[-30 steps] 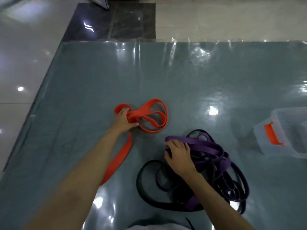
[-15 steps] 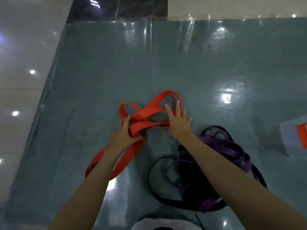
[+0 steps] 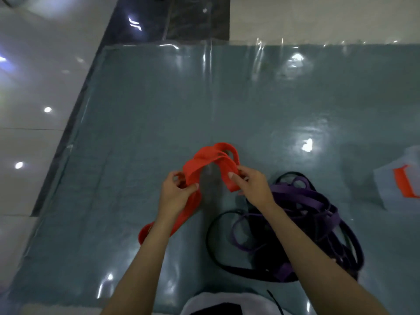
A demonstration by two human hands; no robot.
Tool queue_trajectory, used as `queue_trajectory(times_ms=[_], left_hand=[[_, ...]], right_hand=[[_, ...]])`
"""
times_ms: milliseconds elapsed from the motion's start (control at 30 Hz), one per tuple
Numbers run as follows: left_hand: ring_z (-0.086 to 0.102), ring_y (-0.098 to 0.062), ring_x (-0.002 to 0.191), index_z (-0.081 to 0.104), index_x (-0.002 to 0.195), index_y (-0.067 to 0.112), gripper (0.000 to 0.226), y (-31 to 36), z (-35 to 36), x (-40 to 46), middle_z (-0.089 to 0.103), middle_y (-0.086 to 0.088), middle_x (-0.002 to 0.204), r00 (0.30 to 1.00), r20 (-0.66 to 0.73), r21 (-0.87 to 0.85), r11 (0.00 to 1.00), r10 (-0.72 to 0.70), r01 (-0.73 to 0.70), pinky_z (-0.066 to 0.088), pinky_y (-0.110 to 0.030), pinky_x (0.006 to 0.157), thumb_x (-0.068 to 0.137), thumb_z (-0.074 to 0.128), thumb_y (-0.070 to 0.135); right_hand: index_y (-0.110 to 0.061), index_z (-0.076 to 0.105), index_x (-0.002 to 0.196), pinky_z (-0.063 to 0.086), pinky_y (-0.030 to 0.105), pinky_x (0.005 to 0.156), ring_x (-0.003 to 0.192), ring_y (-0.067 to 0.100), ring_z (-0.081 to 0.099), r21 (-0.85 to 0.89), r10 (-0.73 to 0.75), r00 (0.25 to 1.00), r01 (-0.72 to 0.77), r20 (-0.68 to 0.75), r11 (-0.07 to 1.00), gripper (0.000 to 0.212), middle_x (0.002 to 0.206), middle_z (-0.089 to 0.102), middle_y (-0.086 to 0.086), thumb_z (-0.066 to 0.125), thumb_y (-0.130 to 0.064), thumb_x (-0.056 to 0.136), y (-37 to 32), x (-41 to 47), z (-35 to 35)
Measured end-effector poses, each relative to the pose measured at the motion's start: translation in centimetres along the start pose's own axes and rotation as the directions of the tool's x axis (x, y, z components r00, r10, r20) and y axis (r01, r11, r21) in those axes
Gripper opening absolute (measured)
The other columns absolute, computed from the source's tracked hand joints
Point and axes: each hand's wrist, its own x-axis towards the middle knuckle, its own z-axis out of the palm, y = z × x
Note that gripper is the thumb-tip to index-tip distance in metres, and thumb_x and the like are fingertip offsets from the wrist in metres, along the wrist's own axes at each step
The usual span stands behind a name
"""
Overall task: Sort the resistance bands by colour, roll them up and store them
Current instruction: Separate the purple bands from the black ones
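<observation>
We look down on a glossy tiled floor [image 3: 34,92], pale with a dark stone strip at the top, and over it lies a grey-blue mat covered by a shiny clear plastic sheet [image 3: 159,105] that catches spots of ceiling light. Near the middle of the mat we hold a wide, flat orange-red rubber resistance band [image 3: 205,160] with both hands, lifted into an arch of several overlapping loops. Our left hand [image 3: 176,192] is curled around the left leg of that arch, thumb and fingers closed on the band, and from below this hand the rest of the band trails down across the mat toward us, ending in a fold beside the left forearm. Our right hand [image 3: 251,186] pinches the right leg of the arch, the thumb pressed on top of the band's end. Just right of the hands, and partly under the right forearm, a tangled heap of purple rubber bands [image 3: 302,196] lies mixed with thin black rubber bands [image 3: 216,253] on the mat; the black loops spread out nearest to us. At the far right edge sits a clear plastic storage box with an orange latch [image 3: 386,192], well apart from the orange-red band and cut off by the edge of the view.
</observation>
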Motion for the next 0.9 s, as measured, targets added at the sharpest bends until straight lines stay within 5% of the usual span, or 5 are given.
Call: queue_trajectory(times_ms=[100,200,300,633,900], left_hand=[[0.071,-0.023,0.081,0.054,0.12,0.012,0.05,3.4,1.4,-3.8,0.077,-0.019,0.1,0.999,0.019,-0.17,0.985,0.04,-0.036,0.058,-0.041,0.079,0.083,0.085,-0.002],[0.072,-0.023,0.084,0.051,0.117,0.016,0.047,7.7,2.5,-7.2,0.076,-0.022,0.104,0.991,0.037,-0.278,0.954,0.125,-0.11,0.059,-0.038,0.079,0.086,0.083,-0.001],[0.074,-0.023,0.078,0.05,0.116,0.016,0.046,12.0,3.9,-10.7,0.078,-0.018,0.097,0.971,0.091,-0.353,0.919,0.22,-0.175,0.06,-0.039,0.074,0.087,0.082,0.0],[0.075,-0.017,0.065,0.051,0.12,0.015,0.044,21.5,16.9,-20.6,0.079,-0.006,0.08,0.814,0.422,-0.413,0.884,0.399,-0.22,0.059,-0.026,0.059,0.089,0.08,-0.001],[0.08,-0.029,0.084,0.06,0.116,0.027,0.047,24.1,32.3,-31.5,0.081,-0.013,0.093,0.679,0.595,-0.39,0.893,0.429,-0.223,0.064,-0.038,0.079,0.079,0.088,0.025]], right_hand=[[-0.024,0.077,0.106,0.063,0.052,0.072,0.08,0.03,0.076,0.208,0.012,0.998,0.002,-0.068,0.978,0.014,0.087,0.077,-0.001,0.07,-0.034,0.099,-2.1,-3.5,-0.9],[-0.023,0.076,0.105,0.065,0.055,0.059,0.065,0.037,0.077,0.449,0.088,0.991,-0.035,-0.099,0.893,0.011,0.083,0.077,0.01,0.07,-0.032,0.101,-4.5,-6.9,-3.0],[-0.019,0.073,0.109,0.063,0.041,0.051,0.059,0.041,0.075,0.556,0.117,0.982,-0.015,-0.148,0.831,0.02,0.085,0.078,0.015,0.069,-0.037,0.102,-6.2,-10.3,-6.4],[-0.017,0.069,0.102,0.06,0.04,0.046,0.05,0.037,0.071,0.589,0.193,0.856,0.151,-0.48,0.794,0.017,0.079,0.076,0.012,0.069,-0.034,0.101,-3.9,-21.2,-22.1],[-0.015,0.071,0.099,0.059,0.048,0.047,0.051,0.037,0.07,0.51,0.259,0.718,0.154,-0.646,0.846,0.023,0.077,0.075,0.008,0.07,-0.038,0.1,4.1,-31.3,-36.4]])
